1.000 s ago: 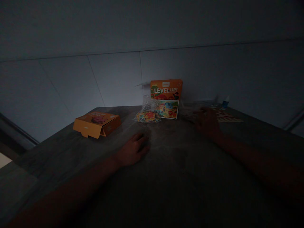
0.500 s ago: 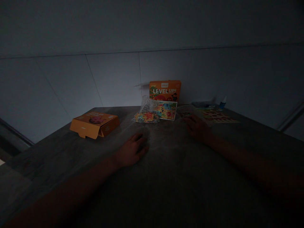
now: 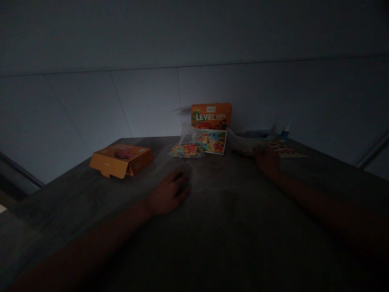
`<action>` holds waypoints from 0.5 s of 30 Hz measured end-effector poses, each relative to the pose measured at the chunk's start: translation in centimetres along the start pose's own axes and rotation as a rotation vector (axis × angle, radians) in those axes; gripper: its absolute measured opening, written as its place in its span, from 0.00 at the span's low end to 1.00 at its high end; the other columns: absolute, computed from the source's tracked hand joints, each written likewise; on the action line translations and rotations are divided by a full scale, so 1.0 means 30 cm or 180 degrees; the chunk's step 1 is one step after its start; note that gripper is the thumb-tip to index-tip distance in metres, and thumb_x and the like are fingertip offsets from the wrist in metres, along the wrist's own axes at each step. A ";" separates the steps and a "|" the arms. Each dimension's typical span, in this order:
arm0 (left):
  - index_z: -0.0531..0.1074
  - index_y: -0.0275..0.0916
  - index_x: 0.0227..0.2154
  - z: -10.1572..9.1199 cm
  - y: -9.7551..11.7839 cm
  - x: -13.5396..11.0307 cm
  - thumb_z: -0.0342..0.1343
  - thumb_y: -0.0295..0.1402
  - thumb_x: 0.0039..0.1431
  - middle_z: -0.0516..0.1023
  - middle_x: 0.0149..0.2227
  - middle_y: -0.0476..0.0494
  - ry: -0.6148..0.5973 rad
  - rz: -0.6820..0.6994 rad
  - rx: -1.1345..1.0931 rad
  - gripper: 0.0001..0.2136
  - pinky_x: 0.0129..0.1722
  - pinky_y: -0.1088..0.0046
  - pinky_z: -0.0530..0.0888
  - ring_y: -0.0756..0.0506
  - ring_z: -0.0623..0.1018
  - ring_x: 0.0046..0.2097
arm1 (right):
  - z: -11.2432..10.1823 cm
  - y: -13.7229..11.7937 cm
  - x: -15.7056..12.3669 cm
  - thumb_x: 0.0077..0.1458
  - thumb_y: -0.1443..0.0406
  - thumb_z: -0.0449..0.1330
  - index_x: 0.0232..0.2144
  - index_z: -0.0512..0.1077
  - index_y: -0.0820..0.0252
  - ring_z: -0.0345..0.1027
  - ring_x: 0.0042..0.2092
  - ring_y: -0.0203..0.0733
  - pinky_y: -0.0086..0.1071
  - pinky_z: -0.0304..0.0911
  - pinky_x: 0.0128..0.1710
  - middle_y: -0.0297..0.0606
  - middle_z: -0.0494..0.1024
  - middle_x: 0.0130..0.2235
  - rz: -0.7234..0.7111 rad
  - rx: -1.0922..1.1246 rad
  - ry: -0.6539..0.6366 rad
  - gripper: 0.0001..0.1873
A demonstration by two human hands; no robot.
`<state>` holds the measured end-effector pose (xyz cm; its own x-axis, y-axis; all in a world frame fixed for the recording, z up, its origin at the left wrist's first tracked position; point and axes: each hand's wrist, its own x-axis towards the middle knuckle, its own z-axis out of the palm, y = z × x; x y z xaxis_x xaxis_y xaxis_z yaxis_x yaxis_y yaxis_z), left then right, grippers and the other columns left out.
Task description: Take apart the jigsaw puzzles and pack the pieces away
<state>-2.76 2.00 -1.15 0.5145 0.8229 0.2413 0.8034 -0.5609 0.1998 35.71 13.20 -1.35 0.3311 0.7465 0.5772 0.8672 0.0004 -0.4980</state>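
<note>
The scene is very dim. My left hand [image 3: 170,194] rests palm down on the dark table [image 3: 219,227], fingers loosely curled, holding nothing. My right hand [image 3: 267,160] reaches to the far right, on or against a clear plastic bag [image 3: 243,145] beside a printed sheet [image 3: 285,149]; its fingers are too dark to read. Ahead lie a clear bag of coloured puzzle pieces [image 3: 187,147] and a colourful picture card [image 3: 214,142]. An orange "LEVEL UP!" box [image 3: 211,115] stands upright against the wall.
An open flat orange box [image 3: 120,159] lies at the left of the table. A small blue-capped bottle [image 3: 285,131] stands at the far right by the wall. Pale wall panels [image 3: 146,101] close off the back. The table's left edge drops away.
My right hand drew back toward the middle, then moved out right again to the plastic bag. The left hand has stayed put. The view shifted slightly.
</note>
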 end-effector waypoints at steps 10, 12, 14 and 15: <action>0.68 0.34 0.56 0.002 0.009 0.007 0.48 0.40 0.66 0.65 0.60 0.31 -0.0010 -0.0026 0.0017 0.21 0.61 0.56 0.67 0.36 0.69 0.60 | -0.066 -0.153 0.086 0.53 0.56 0.58 0.27 0.68 0.59 0.62 0.29 0.39 0.33 0.58 0.29 0.32 0.68 0.26 0.0261 0.1206 0.0576 0.13; 0.68 0.34 0.56 0.000 0.012 0.007 0.48 0.41 0.66 0.65 0.60 0.31 -0.0002 -0.0036 0.0031 0.21 0.61 0.56 0.66 0.36 0.68 0.60 | -0.023 -0.208 0.121 0.55 0.57 0.57 0.30 0.70 0.61 0.64 0.29 0.38 0.32 0.60 0.28 0.32 0.70 0.28 0.0283 0.1447 0.0387 0.13; 0.68 0.35 0.56 -0.001 0.011 0.006 0.48 0.40 0.66 0.65 0.61 0.32 0.0010 -0.0030 0.0025 0.21 0.61 0.57 0.67 0.37 0.69 0.60 | 0.037 -0.262 0.159 0.58 0.59 0.58 0.35 0.71 0.63 0.66 0.30 0.37 0.31 0.63 0.29 0.33 0.73 0.31 0.0293 0.1621 0.0150 0.12; 0.67 0.35 0.57 -0.002 0.009 0.005 0.48 0.40 0.66 0.65 0.61 0.33 0.0015 -0.0022 0.0020 0.21 0.61 0.57 0.67 0.37 0.69 0.60 | 0.066 -0.284 0.179 0.60 0.59 0.58 0.37 0.71 0.64 0.67 0.31 0.36 0.31 0.65 0.29 0.34 0.73 0.32 0.0295 0.1679 0.0025 0.12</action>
<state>-2.48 1.97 -1.01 0.5074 0.8263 0.2444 0.8089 -0.5545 0.1955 29.35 18.53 4.72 0.4020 0.7542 0.5191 0.5300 0.2706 -0.8037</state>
